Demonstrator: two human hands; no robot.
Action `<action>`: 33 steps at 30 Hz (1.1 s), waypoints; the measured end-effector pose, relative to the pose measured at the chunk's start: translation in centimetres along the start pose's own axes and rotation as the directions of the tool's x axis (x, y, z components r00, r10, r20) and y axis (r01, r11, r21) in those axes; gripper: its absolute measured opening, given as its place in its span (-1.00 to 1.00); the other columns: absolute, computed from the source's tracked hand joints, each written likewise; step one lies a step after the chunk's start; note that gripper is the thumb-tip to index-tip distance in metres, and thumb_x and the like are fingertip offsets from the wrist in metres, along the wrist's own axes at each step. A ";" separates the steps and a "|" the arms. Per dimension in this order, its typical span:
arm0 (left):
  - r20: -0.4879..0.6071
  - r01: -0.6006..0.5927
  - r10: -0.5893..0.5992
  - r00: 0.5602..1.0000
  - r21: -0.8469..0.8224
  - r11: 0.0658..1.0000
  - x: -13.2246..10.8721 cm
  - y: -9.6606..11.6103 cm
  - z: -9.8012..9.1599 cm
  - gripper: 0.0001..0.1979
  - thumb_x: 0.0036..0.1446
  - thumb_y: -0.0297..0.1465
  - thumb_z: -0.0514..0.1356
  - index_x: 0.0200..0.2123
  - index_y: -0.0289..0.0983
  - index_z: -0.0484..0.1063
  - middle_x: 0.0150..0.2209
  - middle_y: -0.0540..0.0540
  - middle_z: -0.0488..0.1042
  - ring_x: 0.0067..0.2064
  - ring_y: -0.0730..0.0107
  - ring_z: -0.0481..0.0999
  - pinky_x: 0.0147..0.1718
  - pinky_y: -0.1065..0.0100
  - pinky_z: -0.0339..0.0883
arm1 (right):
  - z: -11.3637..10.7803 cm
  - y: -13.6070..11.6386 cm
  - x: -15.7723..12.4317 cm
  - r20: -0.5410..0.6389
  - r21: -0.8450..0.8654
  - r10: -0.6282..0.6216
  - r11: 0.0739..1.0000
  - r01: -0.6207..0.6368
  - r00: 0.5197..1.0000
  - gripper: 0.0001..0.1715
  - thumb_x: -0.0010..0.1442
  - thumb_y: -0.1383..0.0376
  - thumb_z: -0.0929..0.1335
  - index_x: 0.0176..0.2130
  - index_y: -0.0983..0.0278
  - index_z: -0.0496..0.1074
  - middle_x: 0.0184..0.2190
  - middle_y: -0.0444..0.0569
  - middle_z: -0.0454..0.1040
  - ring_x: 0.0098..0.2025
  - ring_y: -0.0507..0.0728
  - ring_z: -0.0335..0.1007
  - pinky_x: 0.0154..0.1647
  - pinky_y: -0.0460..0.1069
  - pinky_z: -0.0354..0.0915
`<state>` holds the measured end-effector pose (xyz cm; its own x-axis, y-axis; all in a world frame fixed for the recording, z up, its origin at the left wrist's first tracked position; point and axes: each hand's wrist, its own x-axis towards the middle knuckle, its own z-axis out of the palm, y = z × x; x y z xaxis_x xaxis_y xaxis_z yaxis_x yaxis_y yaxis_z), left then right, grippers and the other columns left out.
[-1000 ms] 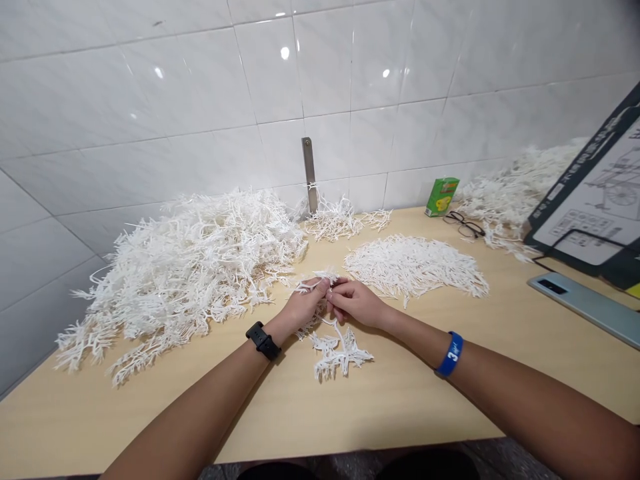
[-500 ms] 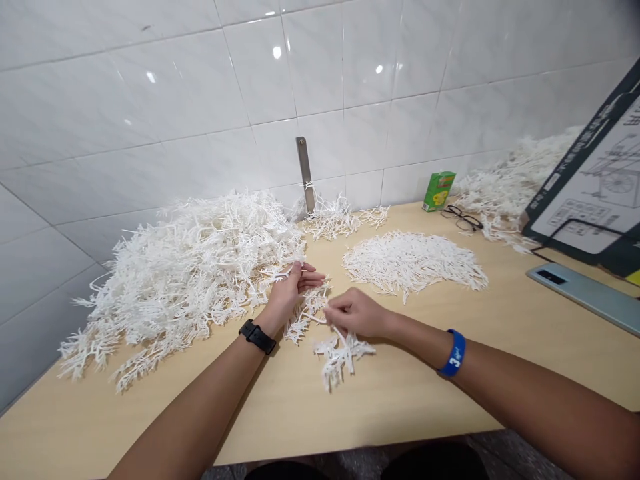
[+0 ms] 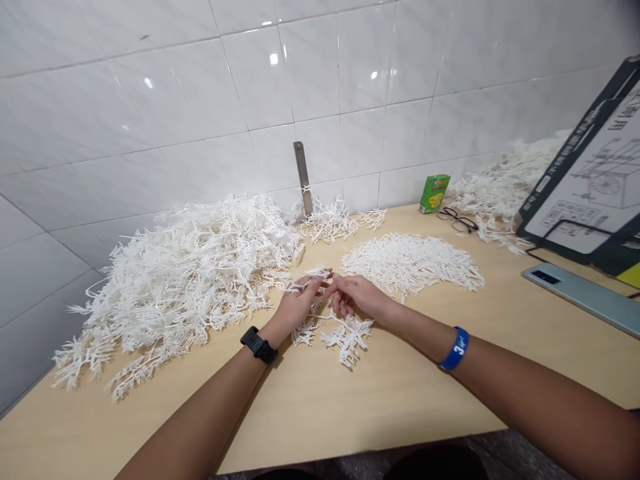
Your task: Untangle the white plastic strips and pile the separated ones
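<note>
My left hand (image 3: pixel 296 303), with a black watch at its wrist, is closed on white branched plastic pieces (image 3: pixel 316 272) that stick out over its fingers. My right hand (image 3: pixel 361 295) meets it, thumb and forefinger at the left fingertips and the other fingers curled. Beneath the right hand hangs another white branched piece (image 3: pixel 351 339), its stem running up to the curled fingers. What lies between the touching fingertips is too small to make out. Under my left hand lie more branched pieces (image 3: pixel 303 333), partly hidden.
A large heap of branched pieces (image 3: pixel 190 267) fills the left side. Small loose white sticks (image 3: pixel 415 263) lie in a flat pile at centre right. Farther right are a green box (image 3: pixel 435 194), eyeglasses (image 3: pixel 457 219), a phone (image 3: pixel 585 300) and a printed carton (image 3: pixel 590 180).
My right hand has moved up to my left fingertips, and its fist has loosened. My left fingers have closed in. The branched piece below the right hand has risen slightly.
</note>
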<state>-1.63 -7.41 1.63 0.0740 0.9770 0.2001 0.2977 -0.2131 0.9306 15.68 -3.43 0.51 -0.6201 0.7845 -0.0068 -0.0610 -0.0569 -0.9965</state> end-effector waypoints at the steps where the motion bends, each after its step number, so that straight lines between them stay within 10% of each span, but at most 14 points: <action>1: 0.016 -0.026 0.025 1.000 0.070 0.997 -0.1 0.0 0.1 -0.61 0.23 -0.10 0.09 -0.22 -0.25 0.57 -0.14 -0.16 0.59 -0.10 0.23 0.52 -0.06 0.25 0.33 | 0.3 0.1 -0.1 0.044 -0.008 0.020 1.000 -0.020 0.999 -0.26 0.08 -0.27 0.29 -0.39 0.37 0.49 -0.62 -0.04 0.46 -0.66 -0.03 0.26 -0.68 -0.12 0.07; 9: 0.081 -0.095 0.079 0.994 0.209 0.973 -0.4 0.4 0.4 -0.60 0.25 -0.13 0.04 -0.48 -0.25 0.46 -0.42 -0.07 0.50 -0.31 0.33 0.47 -0.18 0.31 0.32 | 0.3 0.2 -0.4 0.147 0.018 -0.015 1.000 0.013 0.989 -0.33 0.08 -0.20 0.35 -0.50 0.37 0.45 -0.63 -0.04 0.45 -0.63 -0.04 0.25 -0.61 -0.11 0.08; 20: 0.088 0.060 -0.041 0.995 -0.226 0.972 -0.4 0.2 0.8 -0.51 0.18 -0.04 0.13 -0.06 -0.30 0.53 -0.05 -0.22 0.56 0.00 0.12 0.52 0.04 0.17 0.33 | 0.6 0.6 -0.6 0.167 -0.202 -0.111 0.969 0.144 0.980 -0.38 0.22 -0.11 0.25 -0.38 0.38 0.51 -0.65 -0.07 0.44 -0.62 -0.03 0.19 -0.54 -0.09 0.14; 33: -0.183 0.095 -0.123 0.975 -0.152 0.984 -0.6 -0.2 1.7 -0.64 0.13 -0.07 0.15 -0.32 -0.27 0.48 -0.34 -0.09 0.53 -0.27 0.31 0.52 -0.22 0.31 0.36 | 1.6 0.7 -1.4 0.225 -0.153 -0.093 0.980 0.129 0.970 -0.44 0.25 -0.05 0.24 -0.43 0.36 0.44 -0.69 -0.05 0.46 -0.65 -0.02 0.19 -0.55 -0.09 0.16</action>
<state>-0.11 -7.93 0.78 -0.1391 0.9808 0.1370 0.1553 -0.1150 0.9811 15.30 -5.53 -0.01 -0.7714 0.6276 0.1048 -0.0200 0.1406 -0.9899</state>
